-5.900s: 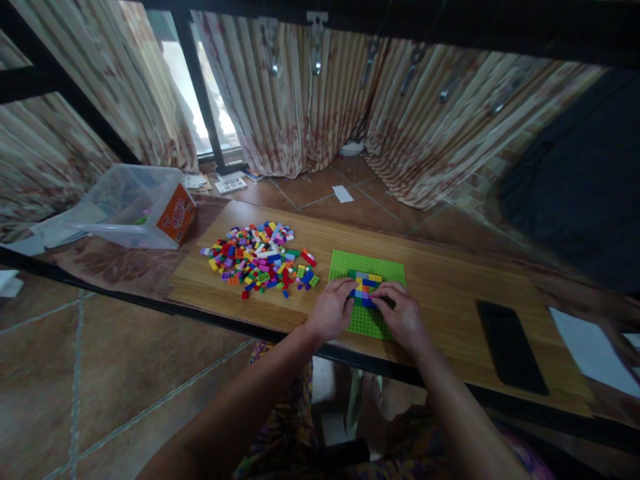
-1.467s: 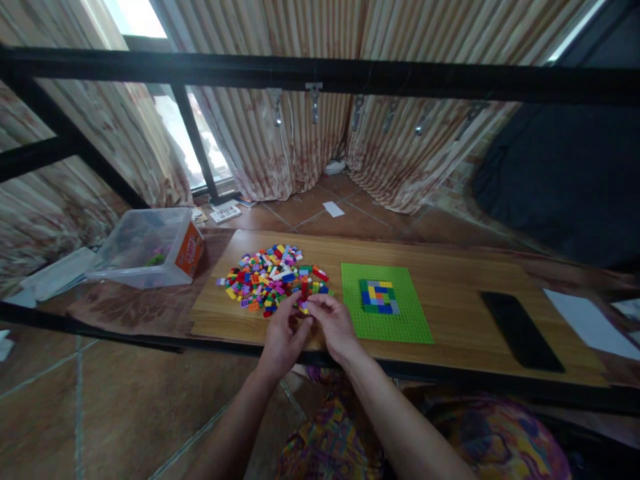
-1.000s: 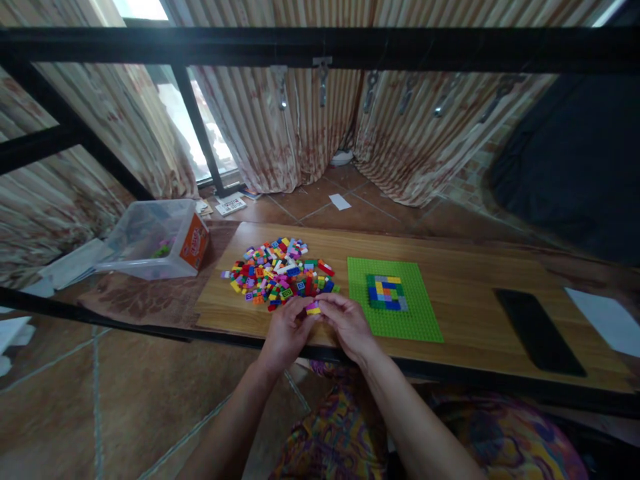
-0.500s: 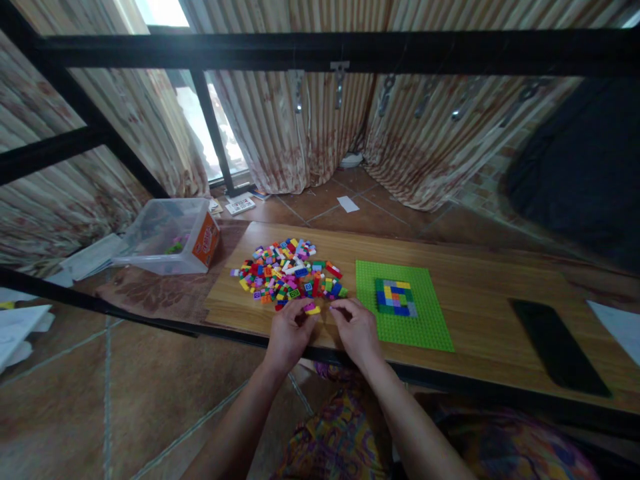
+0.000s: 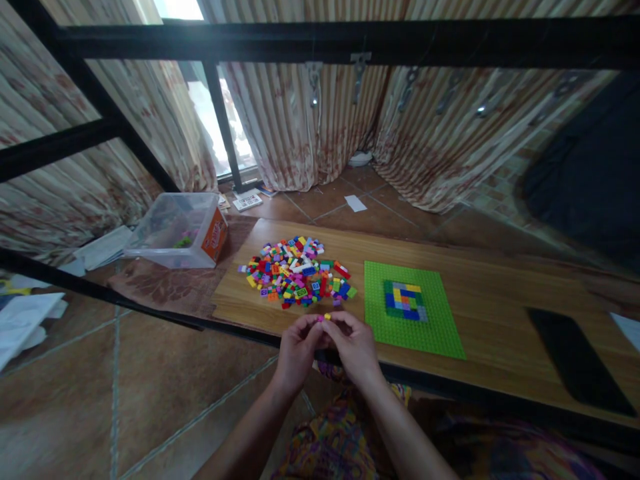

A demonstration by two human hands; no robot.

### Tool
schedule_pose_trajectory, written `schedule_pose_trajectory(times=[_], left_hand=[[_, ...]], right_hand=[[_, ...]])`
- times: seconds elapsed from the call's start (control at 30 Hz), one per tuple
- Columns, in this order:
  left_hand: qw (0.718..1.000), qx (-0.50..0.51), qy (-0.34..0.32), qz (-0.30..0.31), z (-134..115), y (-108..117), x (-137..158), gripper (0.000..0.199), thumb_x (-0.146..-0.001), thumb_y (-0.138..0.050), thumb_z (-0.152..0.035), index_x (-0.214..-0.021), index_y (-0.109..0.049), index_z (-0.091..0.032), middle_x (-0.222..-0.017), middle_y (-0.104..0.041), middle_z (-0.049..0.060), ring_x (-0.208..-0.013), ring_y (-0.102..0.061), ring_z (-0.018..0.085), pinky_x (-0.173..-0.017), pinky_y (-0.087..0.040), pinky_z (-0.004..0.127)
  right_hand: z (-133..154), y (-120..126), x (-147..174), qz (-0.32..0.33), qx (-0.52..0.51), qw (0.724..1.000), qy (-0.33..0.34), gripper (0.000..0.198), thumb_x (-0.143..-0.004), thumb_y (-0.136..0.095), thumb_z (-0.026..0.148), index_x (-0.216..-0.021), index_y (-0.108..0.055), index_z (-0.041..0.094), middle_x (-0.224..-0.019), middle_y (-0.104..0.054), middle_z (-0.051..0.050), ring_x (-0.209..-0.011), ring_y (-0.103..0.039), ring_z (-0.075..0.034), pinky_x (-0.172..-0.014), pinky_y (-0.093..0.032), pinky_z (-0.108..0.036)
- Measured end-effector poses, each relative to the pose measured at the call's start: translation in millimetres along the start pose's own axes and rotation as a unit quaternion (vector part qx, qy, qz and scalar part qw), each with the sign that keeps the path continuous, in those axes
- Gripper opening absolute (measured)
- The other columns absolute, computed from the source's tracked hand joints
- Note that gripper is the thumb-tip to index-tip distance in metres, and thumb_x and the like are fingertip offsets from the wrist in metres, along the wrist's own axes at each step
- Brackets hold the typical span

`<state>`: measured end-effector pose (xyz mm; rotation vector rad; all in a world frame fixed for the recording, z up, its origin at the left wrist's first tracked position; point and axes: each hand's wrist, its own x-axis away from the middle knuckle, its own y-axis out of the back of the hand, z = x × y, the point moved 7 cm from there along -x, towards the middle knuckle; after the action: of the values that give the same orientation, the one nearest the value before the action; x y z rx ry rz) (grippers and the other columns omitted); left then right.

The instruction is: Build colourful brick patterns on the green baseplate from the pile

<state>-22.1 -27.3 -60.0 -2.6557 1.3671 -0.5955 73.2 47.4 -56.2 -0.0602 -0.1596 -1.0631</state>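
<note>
My left hand (image 5: 297, 348) and my right hand (image 5: 356, 343) meet at the fingertips over the front edge of the table. Pinched between them are small toy building bricks, a yellow brick (image 5: 327, 317) beside a pink brick (image 5: 321, 319); fingers partly cover both. Just beyond lies a loose pile of mixed-colour bricks (image 5: 293, 270). To the right of my hands is a green baseplate (image 5: 445, 327). Near its middle stands a low square build of blue, green, yellow and grey bricks (image 5: 406, 301).
A clear plastic bin (image 5: 165, 257) with an orange label and a few pieces inside stands at the table's left end. On the right lies a dark flat phone-like slab (image 5: 575, 360). A black metal bar (image 5: 350, 41) crosses above the table.
My hands were apart, the left one holding the pink and yellow pieces. They have come together, with the bricks now between both hands' fingertips. The camera view has shifted slightly.
</note>
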Motion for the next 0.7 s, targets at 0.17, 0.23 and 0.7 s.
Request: schedule_pose_trajectory(times=[0.17,0.23,0.7], left_hand=[[0.998,0.024,0.047,0.034,-2,2,9,0.028,-0.069,-0.075,-0.037,-0.084,-0.070,-0.014,-0.071,-0.067,0.002,-0.062,-0.059,0.010,-0.060,-0.047,0.020],[0.995,0.053,0.069,0.042,-3,3,9,0.028,-0.067,-0.077,-0.037,-0.082,-0.070,-0.014,-0.066,-0.065,0.001,-0.057,-0.056,0.008,-0.056,-0.045,0.018],[0.910,-0.358,-0.203,-0.038,-34,10,-23,0.010,-0.082,-0.060,-0.024,-0.083,-0.068,-0.019,-0.082,-0.067,0.003,-0.077,-0.061,0.017,-0.071,-0.048,0.028]], right_hand=[[4,-1,7,0.037,-0.054,0.997,-0.032,0.023,-0.070,-0.071,0.040,-0.078,-0.069,0.019,-0.073,-0.068,-0.002,-0.067,-0.061,-0.017,-0.064,-0.049,-0.030],[8,-1,8,0.050,-0.064,0.996,-0.038,0.025,-0.068,-0.073,0.042,-0.077,-0.070,0.019,-0.068,-0.066,-0.001,-0.060,-0.057,-0.014,-0.058,-0.046,-0.027],[25,13,-25,-0.028,0.273,0.951,0.139,0.019,-0.081,-0.057,0.027,-0.095,-0.068,0.021,-0.086,-0.070,-0.005,-0.074,-0.063,-0.020,-0.074,-0.048,-0.034]])
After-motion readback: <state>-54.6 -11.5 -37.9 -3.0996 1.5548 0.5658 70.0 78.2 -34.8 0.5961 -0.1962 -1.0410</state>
